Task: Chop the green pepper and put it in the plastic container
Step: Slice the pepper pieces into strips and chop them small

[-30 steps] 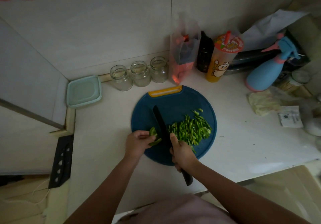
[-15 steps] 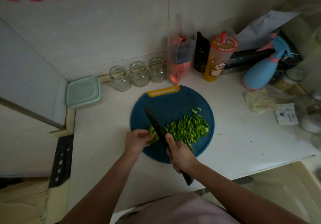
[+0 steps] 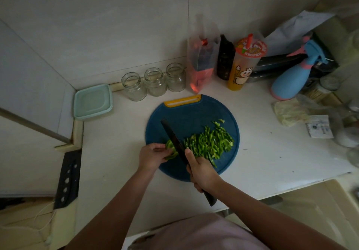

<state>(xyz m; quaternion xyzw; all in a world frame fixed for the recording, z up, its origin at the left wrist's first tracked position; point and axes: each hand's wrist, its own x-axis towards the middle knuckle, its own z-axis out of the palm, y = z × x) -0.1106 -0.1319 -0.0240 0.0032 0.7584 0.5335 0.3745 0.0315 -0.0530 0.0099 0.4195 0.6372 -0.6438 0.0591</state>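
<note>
A round blue cutting board point(image 3: 194, 112) with a yellow handle lies on the white counter. On its right half sits a pile of chopped green pepper point(image 3: 210, 143). My left hand point(image 3: 152, 155) holds the uncut piece of green pepper point(image 3: 170, 146) at the board's left edge. My right hand point(image 3: 202, 171) grips the handle of a black knife point(image 3: 172, 136), whose blade lies against that piece. The pale green plastic container point(image 3: 93, 101) sits with its lid on in the far left corner.
Three empty glass jars point(image 3: 154, 81) stand behind the board. A plastic bag point(image 3: 201, 63), a dark bottle, an orange cup point(image 3: 243, 65) and a blue spray bottle point(image 3: 291, 77) crowd the back right. A black knife sheath point(image 3: 68, 178) lies at the left edge.
The knife blade has moved a little left along the pepper piece, and its tip has swung left. My left hand keeps its hold.
</note>
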